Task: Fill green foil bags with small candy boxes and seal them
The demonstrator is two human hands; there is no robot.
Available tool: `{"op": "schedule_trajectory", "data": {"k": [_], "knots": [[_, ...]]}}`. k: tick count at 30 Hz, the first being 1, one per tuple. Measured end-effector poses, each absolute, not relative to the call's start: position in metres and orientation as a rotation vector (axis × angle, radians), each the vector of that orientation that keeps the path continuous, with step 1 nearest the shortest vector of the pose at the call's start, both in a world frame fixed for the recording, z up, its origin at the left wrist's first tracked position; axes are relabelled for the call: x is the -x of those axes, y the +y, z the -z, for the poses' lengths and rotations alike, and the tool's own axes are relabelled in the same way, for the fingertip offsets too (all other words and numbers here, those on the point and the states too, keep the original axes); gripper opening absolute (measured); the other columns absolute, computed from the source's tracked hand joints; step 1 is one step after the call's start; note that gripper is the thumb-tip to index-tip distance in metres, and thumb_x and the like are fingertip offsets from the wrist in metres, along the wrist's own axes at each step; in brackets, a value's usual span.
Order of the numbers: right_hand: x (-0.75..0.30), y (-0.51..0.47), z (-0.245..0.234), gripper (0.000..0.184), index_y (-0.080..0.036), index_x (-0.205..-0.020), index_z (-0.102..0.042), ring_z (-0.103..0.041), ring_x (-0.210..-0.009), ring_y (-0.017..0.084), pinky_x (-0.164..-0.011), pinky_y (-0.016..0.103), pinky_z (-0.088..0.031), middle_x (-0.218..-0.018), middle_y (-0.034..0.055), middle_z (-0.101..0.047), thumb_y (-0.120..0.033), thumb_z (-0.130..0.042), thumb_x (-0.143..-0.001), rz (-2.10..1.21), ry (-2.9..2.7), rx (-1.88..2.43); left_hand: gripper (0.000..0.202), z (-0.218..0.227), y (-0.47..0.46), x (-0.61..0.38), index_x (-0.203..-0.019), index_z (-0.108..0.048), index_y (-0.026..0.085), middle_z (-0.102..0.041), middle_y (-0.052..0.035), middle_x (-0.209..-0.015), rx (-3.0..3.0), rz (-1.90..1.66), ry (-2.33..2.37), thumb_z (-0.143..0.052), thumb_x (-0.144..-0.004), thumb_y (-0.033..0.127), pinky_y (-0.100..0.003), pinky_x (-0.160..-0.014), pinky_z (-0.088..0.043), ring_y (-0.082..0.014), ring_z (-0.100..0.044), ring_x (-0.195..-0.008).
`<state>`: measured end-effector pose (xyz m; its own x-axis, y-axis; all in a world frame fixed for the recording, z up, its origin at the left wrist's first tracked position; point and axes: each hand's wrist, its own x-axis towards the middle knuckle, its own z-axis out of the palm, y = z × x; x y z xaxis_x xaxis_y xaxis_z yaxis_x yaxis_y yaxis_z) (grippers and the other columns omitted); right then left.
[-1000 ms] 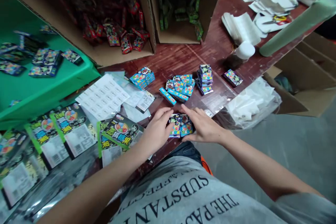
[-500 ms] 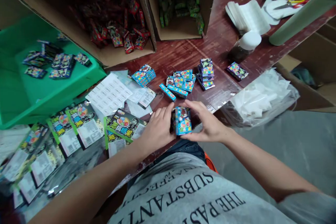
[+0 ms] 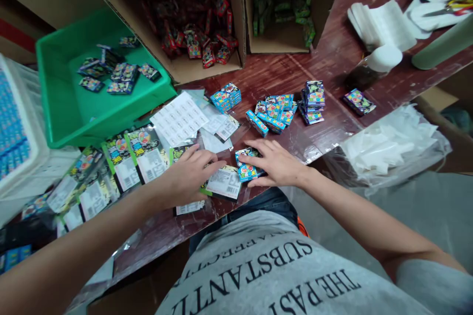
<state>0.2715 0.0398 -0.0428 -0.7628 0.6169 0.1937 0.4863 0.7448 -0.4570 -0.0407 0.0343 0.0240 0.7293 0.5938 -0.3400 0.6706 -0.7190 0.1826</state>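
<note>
My right hand [image 3: 275, 163] is around a small blue candy box [image 3: 245, 168] at the table's front edge, thumb on its near side and one finger across its top. Darker box sides show partly under that hand. Over the black and green printed bags [image 3: 223, 183] lies my left hand [image 3: 190, 173], fingers apart, apparently holding nothing. The bags carry white barcode labels and are partly hidden by this hand. Beyond my hands are a loose pile of blue boxes [image 3: 275, 110], a neat blue block [image 3: 225, 97] and a purple stack [image 3: 314, 101].
A green tub [image 3: 121, 123] with dark boxes stands left, beside a white crate [image 3: 33, 123]. Cartons of red boxes [image 3: 195, 44] and green boxes [image 3: 305, 19] stand behind. A label sheet [image 3: 179, 117], white-lidded jar [image 3: 384, 59] and bag of paper scraps [image 3: 391, 142] lie around.
My left hand has left the blue box and moved left over the printed bags. The box has gone from between both hands to under my right hand. The view has shifted left.
</note>
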Motion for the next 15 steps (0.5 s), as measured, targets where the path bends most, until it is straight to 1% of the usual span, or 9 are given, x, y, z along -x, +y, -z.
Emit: {"op": "schedule_trajectory", "data": {"k": [2,4,7,10,13,15], "knots": [[-0.282,0.039,0.047,0.073,-0.024,-0.148,-0.055,-0.047,-0.134,0.037,-0.108,0.056,-0.044,-0.147,0.0200,-0.051,-0.071,-0.057,-0.092,-0.537,-2.617,0.850,0.088,-0.021,0.027,0.037,-0.146,-0.054,0.023,-0.062,-0.0157,-0.133,-2.594,0.319,1.069,-0.087,-0.066,0.038,-0.061,-0.116,-0.032,-0.0392,-0.056,-0.123],[-0.293,0.035,0.052,0.070,-0.024,-0.147,-0.056,-0.047,-0.129,0.035,-0.108,0.056,-0.044,-0.142,0.0181,-0.054,-0.067,-0.062,-0.092,-0.536,-2.536,0.882,0.089,-0.018,0.018,0.036,-0.144,-0.054,0.021,-0.060,-0.0169,-0.131,-2.539,0.240,1.174,-0.087,-0.066,0.044,-0.061,-0.113,-0.037,-0.0396,-0.056,-0.120],[-0.306,0.030,0.056,0.073,-0.028,-0.148,-0.053,-0.047,-0.129,0.033,-0.108,0.057,-0.045,-0.142,0.0154,-0.052,-0.064,-0.070,-0.087,-0.614,-2.408,0.848,0.089,-0.015,0.006,0.038,-0.144,-0.048,0.020,-0.056,-0.0166,-0.131,-2.471,0.058,1.294,-0.085,-0.069,0.049,-0.062,-0.117,-0.033,-0.0378,-0.054,-0.123],[-0.312,0.029,0.056,0.074,-0.027,-0.148,-0.052,-0.048,-0.128,0.032,-0.106,0.054,-0.046,-0.143,0.0150,-0.051,-0.061,-0.073,-0.086,-0.740,-2.430,0.639,0.087,-0.012,0.001,0.036,-0.147,-0.040,0.021,-0.051,-0.0157,-0.134,-2.460,-0.055,1.283,-0.080,-0.075,0.048,-0.063,-0.119,-0.030,-0.0362,-0.051,-0.127],[-0.312,0.034,0.057,0.072,-0.025,-0.148,-0.052,-0.047,-0.128,0.031,-0.107,0.054,-0.046,-0.145,0.0156,-0.050,-0.059,-0.072,-0.088,-0.754,-2.447,0.575,0.088,-0.010,0.000,0.031,-0.152,-0.032,0.023,-0.048,-0.0154,-0.138,-2.461,-0.090,1.219,-0.078,-0.080,0.044,-0.060,-0.118,-0.033,-0.0353,-0.048,-0.132],[-0.310,0.038,0.059,0.071,-0.025,-0.148,-0.053,-0.047,-0.128,0.031,-0.107,0.054,-0.046,-0.146,0.0158,-0.050,-0.060,-0.071,-0.089,-0.743,-2.461,0.585,0.091,-0.006,0.000,0.027,-0.154,-0.029,0.024,-0.047,-0.0151,-0.139,-2.439,-0.101,1.196,-0.078,-0.080,0.045,-0.056,-0.115,-0.037,-0.0350,-0.047,-0.132]]}}
